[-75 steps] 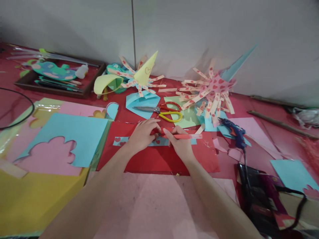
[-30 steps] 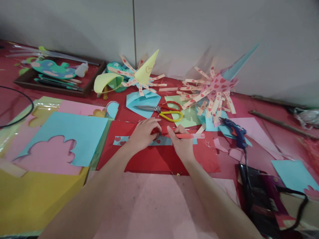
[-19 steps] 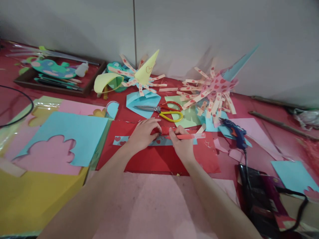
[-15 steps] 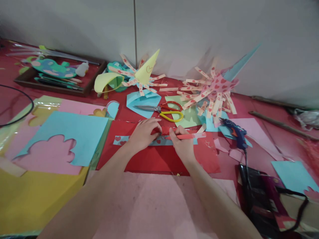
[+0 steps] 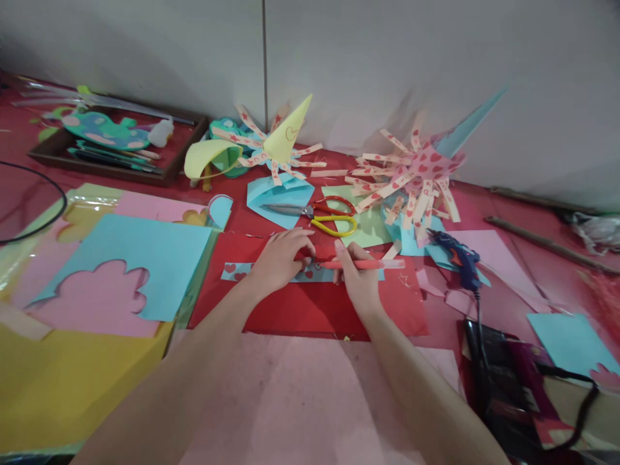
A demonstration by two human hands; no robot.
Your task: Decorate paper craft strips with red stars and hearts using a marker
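A light-blue paper strip (image 5: 235,272) with red hearts lies across a red sheet (image 5: 290,311). My left hand (image 5: 281,258) rests on the strip's middle, its fingers curled and its fingertips holding the paper down. In my right hand (image 5: 357,274) is a red pen (image 5: 375,264), gripped between thumb and fingers and lying almost level. The pen's tip points left, close to my left fingertips and a drawn heart. Whether the tip touches the paper I cannot tell. Just beyond the sheet lie scissors (image 5: 334,216) with red and yellow handles.
Two paper crafts, one with a yellow cone (image 5: 285,139) and one with a pink hearted centre (image 5: 429,161), stand by the wall. A glue gun (image 5: 458,255) lies right. At left are a brown tray (image 5: 169,171) and a blue cut-out sheet (image 5: 165,258). A black bag (image 5: 484,361) sits lower right.
The pen has swung nearly level, and my right thumb and fingers have shifted on it. My left hand stays on the strip.
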